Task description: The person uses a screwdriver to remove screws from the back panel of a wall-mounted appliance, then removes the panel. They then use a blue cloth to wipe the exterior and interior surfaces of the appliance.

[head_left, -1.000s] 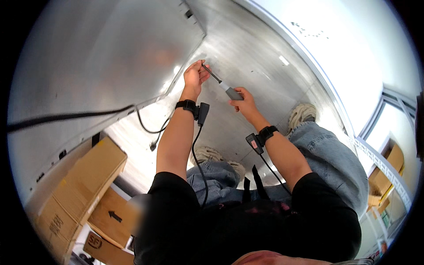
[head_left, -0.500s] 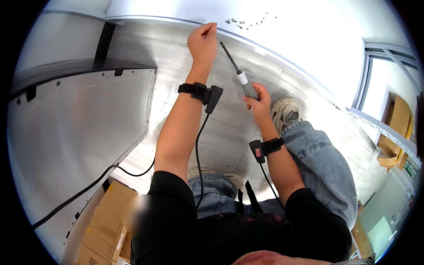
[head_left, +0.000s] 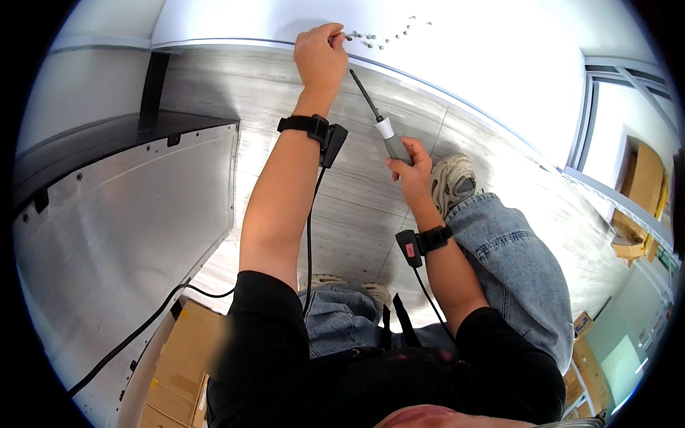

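Observation:
My right hand (head_left: 412, 169) is wrapped round the grey handle of a screwdriver (head_left: 389, 135) with a white collar. Its dark shaft points up and to the left, and the tip stands clear of the white surface's edge. Over that white surface (head_left: 492, 78), my left hand (head_left: 321, 60) has its thumb and fingers pinched together. Whatever they hold, if anything, is too small to make out. Right beside the fingertips lie several small metal screws (head_left: 370, 46), scattered in a loose trail to the right.
A large metal-sided cabinet (head_left: 128, 207) with a black top edge stands on the left. A black cable (head_left: 135, 324) runs across it. Cardboard boxes (head_left: 184, 357) sit at the lower left, another carton (head_left: 638, 192) at far right. Wood-look floor (head_left: 364, 192) lies below, with my shoe (head_left: 452, 184) on it.
My left hand has moved further over the white surface, up against the nearest screws. The screwdriver stays in my right hand at nearly the same angle. The whole view has shifted slightly.

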{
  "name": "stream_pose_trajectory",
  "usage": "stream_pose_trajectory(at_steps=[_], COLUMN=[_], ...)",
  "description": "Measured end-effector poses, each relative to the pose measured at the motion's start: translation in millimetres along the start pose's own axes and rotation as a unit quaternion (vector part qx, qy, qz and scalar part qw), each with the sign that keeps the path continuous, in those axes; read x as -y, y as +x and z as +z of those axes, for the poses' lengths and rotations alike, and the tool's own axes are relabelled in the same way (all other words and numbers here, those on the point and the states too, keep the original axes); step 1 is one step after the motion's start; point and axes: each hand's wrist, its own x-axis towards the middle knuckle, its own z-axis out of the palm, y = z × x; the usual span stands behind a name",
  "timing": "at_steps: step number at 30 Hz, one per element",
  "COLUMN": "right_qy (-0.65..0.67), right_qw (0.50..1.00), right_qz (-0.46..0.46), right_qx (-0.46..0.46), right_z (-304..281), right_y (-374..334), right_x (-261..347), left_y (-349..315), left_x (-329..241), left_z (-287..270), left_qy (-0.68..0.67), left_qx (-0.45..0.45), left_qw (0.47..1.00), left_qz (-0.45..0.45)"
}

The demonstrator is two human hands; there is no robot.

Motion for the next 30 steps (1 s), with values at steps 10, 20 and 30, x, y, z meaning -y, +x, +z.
stream_pose_trajectory(at_steps=[10,20,30], right_qy=[-0.014,-0.061,-0.209], right_qw=[1.0,0.988,0.927], right_qz=[0.011,0.087,0.211], right_qx=[-0.005,0.111,0.23], right_z=[7.5,54.8,108.4], right_y=[-0.7,-5.8,-22.8], right_x=[-0.5,-10.7,-47.0], left_y=[-3.9,-97.2,-180.6], left_x=[-3.2,84.3,127.6], left_z=[2.7,-56.5,-134.6], left_qy=[-0.039,-0.189,-0.475], left_qx=[0.004,-0.092,-0.149], left_qw=[0.999,0.926,0.603], left_qz=[-0.002,-0.314,-0.623])
